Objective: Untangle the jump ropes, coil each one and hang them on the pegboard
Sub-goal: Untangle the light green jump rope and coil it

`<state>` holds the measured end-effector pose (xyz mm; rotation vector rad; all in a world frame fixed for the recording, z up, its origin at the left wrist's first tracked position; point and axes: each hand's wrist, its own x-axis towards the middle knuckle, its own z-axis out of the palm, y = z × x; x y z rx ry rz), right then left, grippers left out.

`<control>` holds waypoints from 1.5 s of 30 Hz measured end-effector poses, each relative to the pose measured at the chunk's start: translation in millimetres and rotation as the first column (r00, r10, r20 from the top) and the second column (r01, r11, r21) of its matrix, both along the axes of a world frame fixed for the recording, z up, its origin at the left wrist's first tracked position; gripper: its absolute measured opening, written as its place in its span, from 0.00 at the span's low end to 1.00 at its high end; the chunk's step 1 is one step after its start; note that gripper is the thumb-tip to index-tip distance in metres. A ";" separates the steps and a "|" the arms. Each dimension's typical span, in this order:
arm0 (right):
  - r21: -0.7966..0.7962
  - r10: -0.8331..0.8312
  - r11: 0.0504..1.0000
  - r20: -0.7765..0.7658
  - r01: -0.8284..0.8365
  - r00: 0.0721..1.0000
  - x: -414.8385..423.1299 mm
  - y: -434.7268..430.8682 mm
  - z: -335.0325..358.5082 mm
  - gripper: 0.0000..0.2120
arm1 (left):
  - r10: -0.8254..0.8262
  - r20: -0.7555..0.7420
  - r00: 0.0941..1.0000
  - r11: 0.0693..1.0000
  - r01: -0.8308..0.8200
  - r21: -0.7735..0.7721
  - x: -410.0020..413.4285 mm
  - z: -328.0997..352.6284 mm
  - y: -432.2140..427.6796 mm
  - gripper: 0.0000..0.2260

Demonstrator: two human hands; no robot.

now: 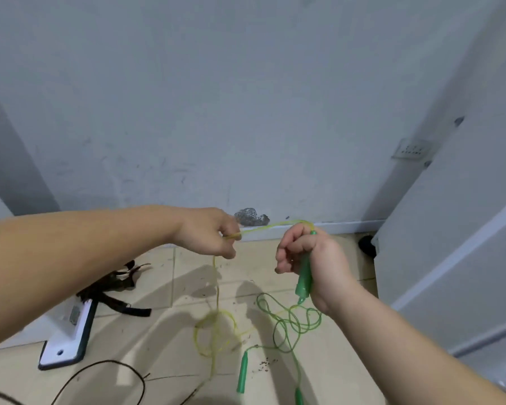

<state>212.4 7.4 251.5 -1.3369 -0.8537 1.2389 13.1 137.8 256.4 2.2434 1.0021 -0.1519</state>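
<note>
Fingers (pixel 229 253) of the left hand (pixel 205 232) pinch the yellow rope (pixel 263 228); at three o'clock the right hand (pixel 307 255) curls round a green handle (pixel 304 282).

Single head-worn wide-angle view, looking forward-down; left hand (pixel 208 232), right hand (pixel 306 255) near lens; wall (pixel 246 112) ahead, floor (pixel 158 340) below.
</note>
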 end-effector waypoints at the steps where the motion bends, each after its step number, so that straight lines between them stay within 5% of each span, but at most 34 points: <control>1: 0.002 -0.059 0.998 -0.032 0.059 0.998 2.2 -4.6 6.7 0.09 | 0.055 0.063 0.996 0.995 -0.049 -0.090 -2.6 16.3 -4.9 0.12; 4: -0.128 -0.005 0.991 0.246 0.038 0.969 9.1 -21.5 19.3 0.09 | 0.306 0.353 0.884 0.899 -0.146 -0.413 1.4 67.8 -22.6 0.21; 6: -0.184 0.148 0.978 0.306 -0.094 0.941 4.9 -36.1 25.9 0.18 | 0.357 0.379 0.854 0.878 -0.168 -0.449 12.4 94.7 -36.2 0.22; 9: -0.018 0.234 0.972 0.007 -0.234 0.972 -4.3 -46.2 35.8 0.23 | 0.221 0.301 0.927 0.938 -0.118 -0.327 37.8 108.6 -60.4 0.19; 12: 0.111 0.188 0.979 -0.185 -0.170 0.964 -4.6 -48.2 42.1 0.16 | 0.056 0.208 0.977 0.996 -0.042 -0.074 56.3 91.7 -75.3 0.16; 15: -0.012 0.086 0.996 -0.148 -0.089 0.985 7.2 -44.8 37.7 0.23 | -0.001 0.135 0.991 0.987 -0.021 0.159 60.9 66.7 -75.7 0.18; 19: -0.301 0.058 0.952 -0.032 -0.065 0.998 13.7 -35.7 26.2 0.16 | 0.029 0.175 0.984 0.952 -0.081 0.295 58.6 34.2 -76.3 0.18; 23: -0.381 0.170 0.916 0.086 -0.126 0.982 7.4 -24.8 18.5 0.20 | 0.153 0.454 0.878 0.975 -0.210 0.076 44.9 10.6 -65.5 0.15; 25: -0.342 0.150 0.929 -0.005 -0.143 0.989 5.1 -20.4 18.2 0.20 | 0.213 0.528 0.822 0.969 -0.247 -0.006 37.0 3.5 -57.7 0.16; 28: -0.189 0.044 0.975 -0.349 -0.116 0.936 1.6 -13.1 22.4 0.17 | 0.349 0.525 0.776 0.933 -0.342 -0.114 28.4 -13.4 -51.0 0.15; 32: -0.045 -0.004 0.999 -0.521 -0.022 0.854 -2.4 -4.4 22.4 0.16 | 0.251 0.340 0.906 0.965 -0.260 -0.019 23.2 -40.6 -68.1 0.16; 35: -0.030 -0.062 0.998 -0.441 0.054 0.895 -2.5 5.5 6.3 0.16 | 0.181 0.315 0.932 0.974 -0.214 0.075 31.7 -42.7 -79.7 0.17; 39: 0.016 -0.195 0.980 -0.108 0.198 0.975 -6.1 9.8 -2.9 0.08 | 0.124 0.311 0.942 0.983 -0.159 0.089 39.7 -24.3 -86.4 0.18; 42: 0.045 -0.172 0.985 0.210 0.166 0.963 -6.2 6.3 -1.4 0.12 | 0.170 0.422 0.891 0.983 -0.125 -0.134 35.2 -5.8 -87.3 0.20; 45: 0.018 -0.092 0.996 0.331 0.091 0.939 -5.4 3.0 2.1 0.15 | 0.400 0.618 0.677 0.890 -0.128 -0.437 27.4 14.0 -82.0 0.13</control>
